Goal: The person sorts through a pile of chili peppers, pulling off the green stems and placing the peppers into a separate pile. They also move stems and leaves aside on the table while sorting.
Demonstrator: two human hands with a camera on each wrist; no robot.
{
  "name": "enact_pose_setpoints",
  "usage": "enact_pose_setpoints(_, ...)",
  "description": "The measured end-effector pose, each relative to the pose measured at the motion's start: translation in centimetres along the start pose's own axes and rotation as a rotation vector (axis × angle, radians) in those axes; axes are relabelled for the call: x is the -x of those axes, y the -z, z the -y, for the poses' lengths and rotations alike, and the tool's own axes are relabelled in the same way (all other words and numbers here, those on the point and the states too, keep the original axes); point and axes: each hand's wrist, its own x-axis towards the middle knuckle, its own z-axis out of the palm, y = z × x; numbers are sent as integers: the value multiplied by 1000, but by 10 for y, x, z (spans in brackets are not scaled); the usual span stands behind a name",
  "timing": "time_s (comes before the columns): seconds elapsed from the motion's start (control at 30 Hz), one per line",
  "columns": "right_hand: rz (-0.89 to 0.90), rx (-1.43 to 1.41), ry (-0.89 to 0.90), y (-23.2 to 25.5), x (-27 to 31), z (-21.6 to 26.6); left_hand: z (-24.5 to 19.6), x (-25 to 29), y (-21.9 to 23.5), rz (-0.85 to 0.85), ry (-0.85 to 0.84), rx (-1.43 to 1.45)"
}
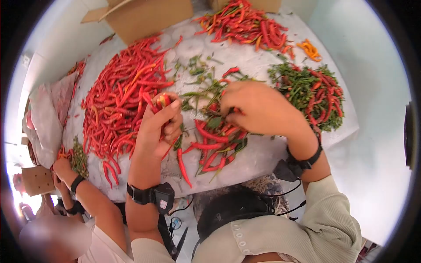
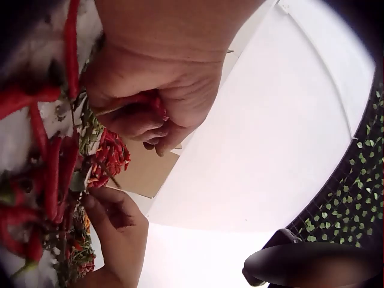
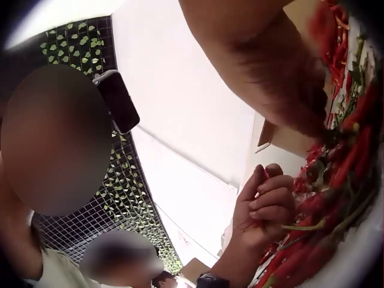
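Chillies [image 1: 215, 144] lie in a loose heap on the bench [image 1: 263, 158] at the middle of the head view, red pods mixed with green stems and leaves. The left hand [image 1: 158, 127] is raised just left of that heap, its fingers [image 2: 135, 123] curled round a small bunch of red pods [image 1: 163, 101] whose tips show above the thumb. The right hand [image 1: 256, 107] reaches down into the top of the heap with its fingers bent among the stems; whether they pinch a pod or a stalk I cannot tell, since the back of the hand covers them. These pods look light, thin-skinned and slightly bendy, likely to snap or bruise if squeezed, so the firm green stalk end seems the sensible place to take hold. A far larger pile of red chillies [image 1: 127, 92] fills the upper left of the frame, with a green-heavy pile [image 1: 311, 92] at the upper right. Both wrist views are blurred and show mostly arm and wall.
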Motion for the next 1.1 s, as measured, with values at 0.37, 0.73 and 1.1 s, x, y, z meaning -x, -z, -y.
enact_pose_setpoints(0.37, 113, -1, 32, -13, -3, 32, 0, -2, -3, 26, 24, 42)
enact_pose_setpoints(0.73, 46, -420, -166, -1, -12, 12, -3, -1, -2, 51, 13, 42)
enact_pose_setpoints(1.1, -30, -957, -129, -6, -15, 15, 1, 3, -7, 132, 53, -112)
